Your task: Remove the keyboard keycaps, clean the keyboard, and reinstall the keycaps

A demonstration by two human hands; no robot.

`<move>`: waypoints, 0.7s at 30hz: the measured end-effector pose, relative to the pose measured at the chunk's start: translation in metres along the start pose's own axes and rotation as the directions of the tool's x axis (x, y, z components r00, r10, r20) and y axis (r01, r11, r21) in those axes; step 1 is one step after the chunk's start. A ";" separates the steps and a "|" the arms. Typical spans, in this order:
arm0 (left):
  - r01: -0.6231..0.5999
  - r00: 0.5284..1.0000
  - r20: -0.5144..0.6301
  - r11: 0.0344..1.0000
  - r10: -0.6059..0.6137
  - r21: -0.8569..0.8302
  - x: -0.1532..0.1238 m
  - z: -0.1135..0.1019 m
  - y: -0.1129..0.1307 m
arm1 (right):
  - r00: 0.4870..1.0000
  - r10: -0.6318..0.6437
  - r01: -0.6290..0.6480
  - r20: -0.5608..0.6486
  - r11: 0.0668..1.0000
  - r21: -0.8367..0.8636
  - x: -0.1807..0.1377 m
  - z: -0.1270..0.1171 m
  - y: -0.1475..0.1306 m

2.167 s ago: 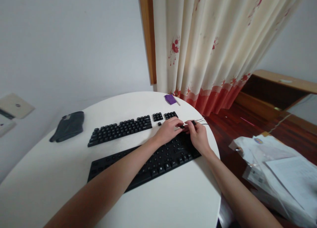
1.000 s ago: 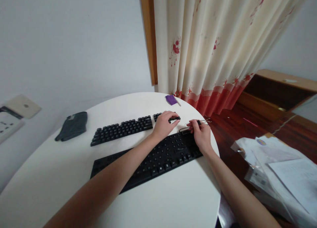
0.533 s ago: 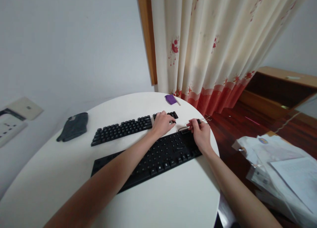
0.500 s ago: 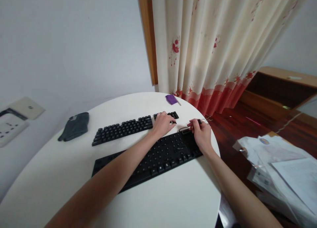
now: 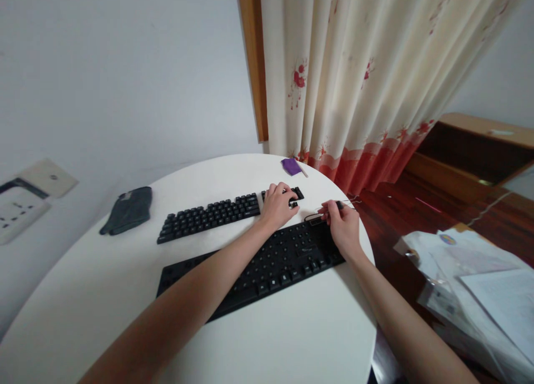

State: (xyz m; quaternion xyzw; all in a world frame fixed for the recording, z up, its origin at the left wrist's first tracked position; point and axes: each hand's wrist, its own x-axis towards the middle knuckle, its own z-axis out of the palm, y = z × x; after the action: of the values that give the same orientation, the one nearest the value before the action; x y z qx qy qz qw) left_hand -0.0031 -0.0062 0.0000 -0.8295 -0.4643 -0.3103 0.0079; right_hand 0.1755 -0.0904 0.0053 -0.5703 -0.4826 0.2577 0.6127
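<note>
My left hand [image 5: 276,207] is at the right end of a row of loose black keycaps [image 5: 212,213], with thumb and fingers closed around a small black keycap [image 5: 293,202]. Part of that row is hidden behind the hand. In my right hand [image 5: 341,224] is a small keycap puller [image 5: 339,205] with a black grip and thin wires sticking out to the right. This hand rests over the right end of a black keyboard [image 5: 267,264]. Most of the keyboard's keycaps are off, though some remain along its near edge. My left forearm covers part of the keyboard.
A dark folded cloth pouch [image 5: 128,210] lies at the left of the round white table [image 5: 287,345]. A purple brush-like item [image 5: 291,166] lies near the back edge. Right of the table are plastic bags with papers [image 5: 471,272]; a curtain [image 5: 346,83] hangs behind.
My left hand has shifted slightly up, bringing the keycap from the gap to the right end of the keycap row. My right hand keeps its place with the puller. The view has moved slightly.
</note>
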 end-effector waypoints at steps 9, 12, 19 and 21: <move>0.055 0.998 -0.020 0.998 -0.054 0.016 0.001 0.000 0.001 | 1.000 0.014 -0.014 0.005 1.000 0.026 0.000 0.001 0.002; 0.086 0.996 -0.030 0.996 -0.085 0.038 0.001 0.000 0.001 | 1.000 0.014 -0.014 0.005 1.000 0.015 0.000 0.001 0.002; 0.101 0.995 -0.022 0.994 -0.100 0.043 -0.001 -0.003 -0.001 | 1.000 0.001 -0.001 0.011 1.000 -0.002 -0.001 -0.001 0.002; 0.104 0.995 -0.021 0.993 -0.103 0.054 -0.001 -0.003 -0.002 | 1.000 -0.005 0.005 0.012 1.000 -0.004 -0.001 -0.001 0.001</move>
State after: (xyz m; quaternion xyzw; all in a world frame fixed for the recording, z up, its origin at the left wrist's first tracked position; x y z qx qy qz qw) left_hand -0.0066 -0.0073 0.0015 -0.8010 -0.5148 -0.3050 0.0190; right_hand 0.1765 -0.0912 0.0040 -0.5687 -0.4881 0.2588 0.6093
